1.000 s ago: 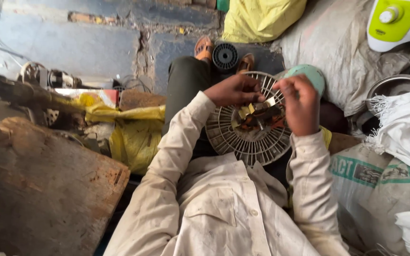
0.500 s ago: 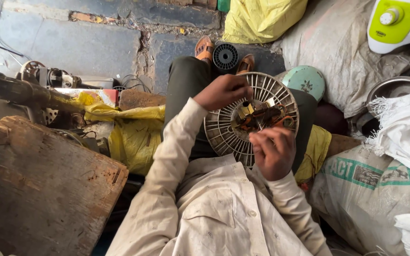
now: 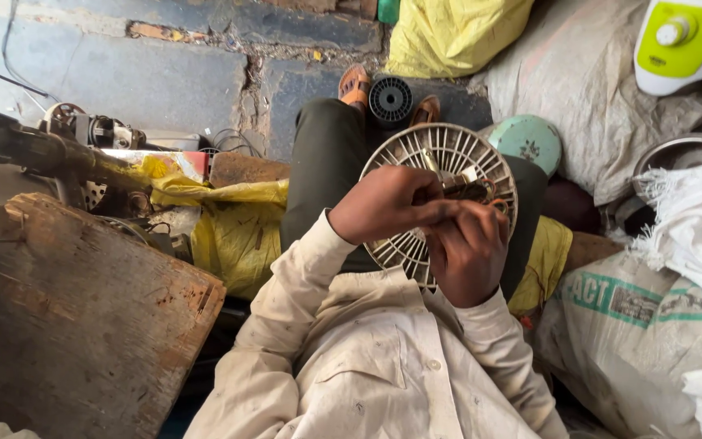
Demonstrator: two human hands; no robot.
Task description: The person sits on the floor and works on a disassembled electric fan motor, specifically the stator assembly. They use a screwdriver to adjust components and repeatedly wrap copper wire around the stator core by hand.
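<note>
A round cream slotted fan grille [image 3: 448, 158] rests on my lap, with a small motor with copper windings [image 3: 469, 191] at its middle. My left hand [image 3: 383, 203] lies across the grille and its fingers close on the motor part. Lower down, my right hand [image 3: 469, 252] is curled with its fingers meeting the left hand at the same part. What the right fingers pinch is hidden. A black ribbed spool [image 3: 390, 99] stands between my sandalled feet.
A rusty board [image 3: 83, 317] leans at the left beside yellow plastic bags [image 3: 229, 228] and metal scrap. Printed woven sacks [image 3: 643, 317] pile up at the right. A teal round cover [image 3: 527, 140] and a white-and-green appliance [image 3: 680, 41] sit beyond.
My right hand dropped from the grille's upper right edge toward my chest, then rose back to the middle. My left hand slid down from the rim onto the motor.
</note>
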